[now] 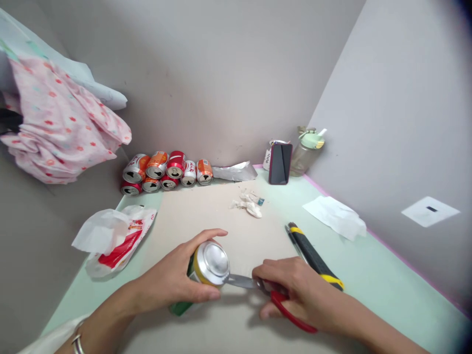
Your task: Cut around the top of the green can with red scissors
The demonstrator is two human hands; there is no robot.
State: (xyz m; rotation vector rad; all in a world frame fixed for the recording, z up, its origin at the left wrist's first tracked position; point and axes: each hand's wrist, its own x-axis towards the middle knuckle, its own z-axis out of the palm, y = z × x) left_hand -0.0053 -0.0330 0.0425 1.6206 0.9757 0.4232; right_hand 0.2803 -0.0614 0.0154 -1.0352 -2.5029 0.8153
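My left hand point(180, 275) is wrapped round a green and yellow drink can point(212, 263), its silver bottom end tilted up toward me. The thumb lies along the near side and the index finger reaches over the far side. In my right hand point(298, 290) is a pair of scissors point(282, 309) with red handles. Their metal blades point left and meet the side of the can just below its rim. Whether a tip has gone through the metal I cannot tell. A black and yellow utility knife point(313, 255) lies just beyond my right hand.
Several opened drink cans point(167, 172) are stacked against the back wall, beside a cut aluminium sheet point(236, 172). A phone point(280, 164) and a bottle point(308, 152) stand at the back right. Crumpled tissue point(249, 204), a tissue pack point(121, 241) and white paper point(335, 216) lie about.
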